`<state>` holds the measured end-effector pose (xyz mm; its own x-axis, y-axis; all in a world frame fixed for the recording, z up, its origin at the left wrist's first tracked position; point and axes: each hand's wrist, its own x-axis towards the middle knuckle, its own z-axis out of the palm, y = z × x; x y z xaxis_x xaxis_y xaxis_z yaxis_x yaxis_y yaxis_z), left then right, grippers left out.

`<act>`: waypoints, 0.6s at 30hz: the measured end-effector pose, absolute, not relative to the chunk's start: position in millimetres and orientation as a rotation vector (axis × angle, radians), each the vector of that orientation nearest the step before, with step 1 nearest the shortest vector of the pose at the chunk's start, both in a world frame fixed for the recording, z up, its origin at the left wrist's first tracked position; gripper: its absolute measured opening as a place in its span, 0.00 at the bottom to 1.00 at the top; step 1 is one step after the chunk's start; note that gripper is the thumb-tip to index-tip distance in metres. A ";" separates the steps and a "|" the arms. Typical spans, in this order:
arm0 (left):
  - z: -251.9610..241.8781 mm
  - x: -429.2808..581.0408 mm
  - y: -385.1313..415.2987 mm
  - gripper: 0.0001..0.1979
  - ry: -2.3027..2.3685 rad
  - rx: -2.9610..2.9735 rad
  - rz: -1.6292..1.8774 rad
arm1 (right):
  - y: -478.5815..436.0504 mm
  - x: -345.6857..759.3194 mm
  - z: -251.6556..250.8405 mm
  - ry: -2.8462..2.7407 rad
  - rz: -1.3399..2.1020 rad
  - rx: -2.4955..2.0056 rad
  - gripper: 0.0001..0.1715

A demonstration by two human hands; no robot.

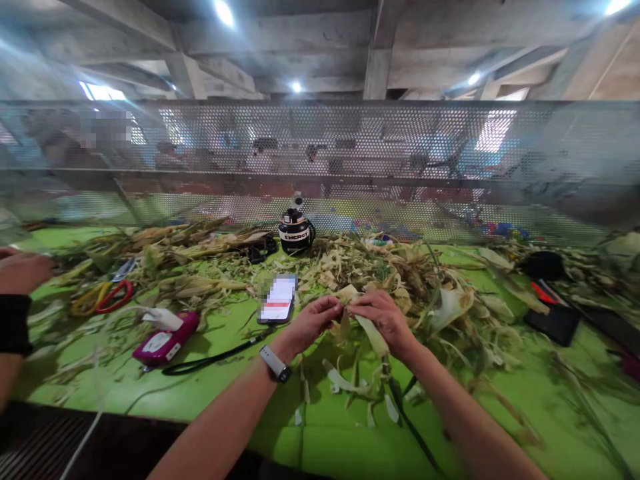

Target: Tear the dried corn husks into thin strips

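My left hand (316, 323), with a watch (275, 363) at its wrist, is closed, thumb and fingers pinching the upper end of a pale green corn husk (373, 335). Close beside it, my right hand (384, 319) is closed on the same husk, fingers bent over it. The husk's lower part slants down under my right palm, above the green table (235, 393). Curled husk scraps (350, 382) lie below my hands. A heap of dry husk pieces (415, 270) spreads behind and to the right of them.
A lit phone (278, 298) lies left of my hands. Farther left are a purple power bank (167, 339) with a cable and red-handled scissors (115, 297). A black jar (296, 232) stands before a perforated metal screen (320, 143). Another person's hand (23, 270) reaches in at the left.
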<state>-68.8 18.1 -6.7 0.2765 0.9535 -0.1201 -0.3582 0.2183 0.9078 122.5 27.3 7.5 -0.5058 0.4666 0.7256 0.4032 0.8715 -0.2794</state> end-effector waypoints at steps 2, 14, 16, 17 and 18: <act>-7.8 -69.1 18.5 0.15 0.825 0.916 1.057 | 28.7 120.4 4.1 -2.082 0.164 -0.677 0.10; -9.8 -62.6 14.9 0.17 0.809 0.897 1.023 | 25.3 115.2 1.6 -2.075 -0.091 -0.812 0.06; -9.1 -61.6 14.7 0.17 0.776 0.899 1.012 | 23.3 114.3 2.5 -2.105 -0.081 -0.822 0.05; -8.6 -61.3 14.9 0.18 0.776 0.903 1.013 | 22.5 113.8 2.9 -2.124 -0.073 -0.819 0.05; -8.3 -61.2 15.4 0.18 0.788 0.907 1.018 | 21.8 113.4 3.2 -2.137 -0.065 -0.814 0.05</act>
<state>-61.2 15.4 -8.3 0.3286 0.9360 -0.1264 -0.3569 0.2470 0.9009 113.4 21.8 3.2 -0.4475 0.5294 0.7208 0.5725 0.7887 -0.2239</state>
